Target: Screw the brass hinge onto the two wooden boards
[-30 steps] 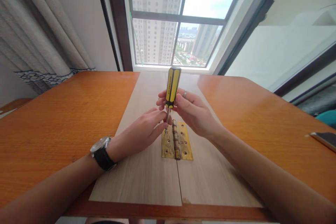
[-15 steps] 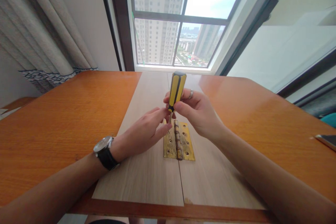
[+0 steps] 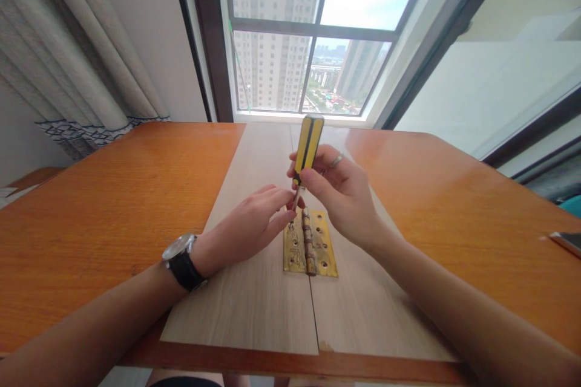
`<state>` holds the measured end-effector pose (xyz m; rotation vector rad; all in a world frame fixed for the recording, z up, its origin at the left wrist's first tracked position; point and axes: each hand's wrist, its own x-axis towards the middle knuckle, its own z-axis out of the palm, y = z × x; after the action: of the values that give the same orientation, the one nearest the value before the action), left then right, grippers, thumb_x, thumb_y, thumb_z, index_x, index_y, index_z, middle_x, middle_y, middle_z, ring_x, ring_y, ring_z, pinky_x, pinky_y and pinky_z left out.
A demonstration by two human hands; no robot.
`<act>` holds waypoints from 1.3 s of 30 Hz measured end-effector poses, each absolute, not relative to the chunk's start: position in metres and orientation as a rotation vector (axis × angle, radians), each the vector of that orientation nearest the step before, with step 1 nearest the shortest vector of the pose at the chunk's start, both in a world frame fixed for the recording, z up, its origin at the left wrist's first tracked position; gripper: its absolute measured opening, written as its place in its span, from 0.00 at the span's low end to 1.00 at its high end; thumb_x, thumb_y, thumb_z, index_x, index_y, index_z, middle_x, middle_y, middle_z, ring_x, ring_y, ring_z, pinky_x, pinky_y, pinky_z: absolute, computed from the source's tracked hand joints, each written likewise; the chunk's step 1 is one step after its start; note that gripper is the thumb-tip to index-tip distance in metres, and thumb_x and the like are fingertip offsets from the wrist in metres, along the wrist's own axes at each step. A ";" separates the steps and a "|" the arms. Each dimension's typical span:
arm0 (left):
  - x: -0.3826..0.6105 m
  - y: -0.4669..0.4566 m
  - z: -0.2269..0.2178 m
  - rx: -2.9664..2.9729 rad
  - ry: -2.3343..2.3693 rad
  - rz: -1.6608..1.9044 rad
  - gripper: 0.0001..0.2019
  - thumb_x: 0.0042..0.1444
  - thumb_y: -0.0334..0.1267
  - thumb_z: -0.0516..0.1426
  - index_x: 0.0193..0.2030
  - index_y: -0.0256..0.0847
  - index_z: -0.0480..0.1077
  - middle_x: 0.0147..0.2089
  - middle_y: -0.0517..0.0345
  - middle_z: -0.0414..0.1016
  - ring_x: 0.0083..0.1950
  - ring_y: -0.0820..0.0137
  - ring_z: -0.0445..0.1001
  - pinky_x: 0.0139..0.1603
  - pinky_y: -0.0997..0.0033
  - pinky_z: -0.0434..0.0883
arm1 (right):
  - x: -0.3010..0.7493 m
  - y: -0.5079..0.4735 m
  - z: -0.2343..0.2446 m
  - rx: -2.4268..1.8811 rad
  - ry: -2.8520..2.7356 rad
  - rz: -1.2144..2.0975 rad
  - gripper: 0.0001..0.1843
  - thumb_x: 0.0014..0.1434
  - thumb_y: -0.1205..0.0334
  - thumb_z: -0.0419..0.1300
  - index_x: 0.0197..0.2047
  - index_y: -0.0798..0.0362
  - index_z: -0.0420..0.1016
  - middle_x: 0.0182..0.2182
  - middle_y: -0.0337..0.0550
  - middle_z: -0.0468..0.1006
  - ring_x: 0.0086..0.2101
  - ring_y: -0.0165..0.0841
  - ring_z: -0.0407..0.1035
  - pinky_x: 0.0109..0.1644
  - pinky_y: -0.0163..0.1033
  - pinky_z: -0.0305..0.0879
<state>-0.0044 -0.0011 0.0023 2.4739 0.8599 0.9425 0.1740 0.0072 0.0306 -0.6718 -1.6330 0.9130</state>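
Observation:
A yellow and black screwdriver [image 3: 309, 142] stands tilted over the top of a brass-coloured hinge [image 3: 324, 244], gripped at the lower handle by my right hand [image 3: 345, 193]. The thumb and fingers of my left hand [image 3: 249, 224] close around the lower end of its metal shaft, beside the hinge's upper left corner. Whatever they pinch there, at the tip, is hidden. The hinge lies opened flat, its worn knuckle along the seam between two pale wood boards [image 3: 240, 308]. Several screw holes show in its leaves.
Under the boards is a glossy orange-brown wooden table [image 3: 113, 211]. A dark flat object [image 3: 567, 242] lies at its right edge. A window [image 3: 313, 30] is beyond the far edge, and a grey curtain [image 3: 68, 42] hangs at the left.
My right hand and the screwdriver handle have risen slightly, and more of the metal shaft shows. My left hand stays almost in place; the hinge and boards have not moved.

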 end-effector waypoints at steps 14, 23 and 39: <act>-0.005 0.003 -0.002 2.521 0.997 0.944 0.15 0.65 0.24 0.48 0.52 0.38 0.72 0.52 0.51 0.77 0.56 0.63 0.72 0.63 0.57 0.71 | 0.176 0.015 0.034 -0.628 -1.421 0.657 0.10 0.65 0.51 0.63 0.44 0.47 0.75 0.32 0.36 0.74 0.28 0.29 0.70 0.33 0.39 0.70; -0.010 0.024 -0.008 2.480 1.060 0.893 0.14 0.69 0.30 0.51 0.56 0.38 0.73 0.56 0.48 0.76 0.59 0.63 0.73 0.65 0.54 0.70 | 0.184 0.030 0.029 -0.703 -1.296 0.620 0.10 0.67 0.52 0.59 0.46 0.48 0.72 0.32 0.34 0.70 0.25 0.24 0.67 0.28 0.34 0.64; 0.003 0.049 0.001 2.758 1.017 0.718 0.05 0.66 0.31 0.56 0.39 0.36 0.73 0.40 0.53 0.76 0.43 0.66 0.73 0.48 0.64 0.70 | 0.181 0.030 0.022 -0.708 -1.386 0.613 0.08 0.66 0.56 0.60 0.43 0.50 0.71 0.31 0.33 0.71 0.21 0.22 0.67 0.24 0.33 0.64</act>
<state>0.0035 0.0494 0.0012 2.7583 1.0166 0.7184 0.1806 0.0299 0.0224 -0.7083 -1.3864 0.6133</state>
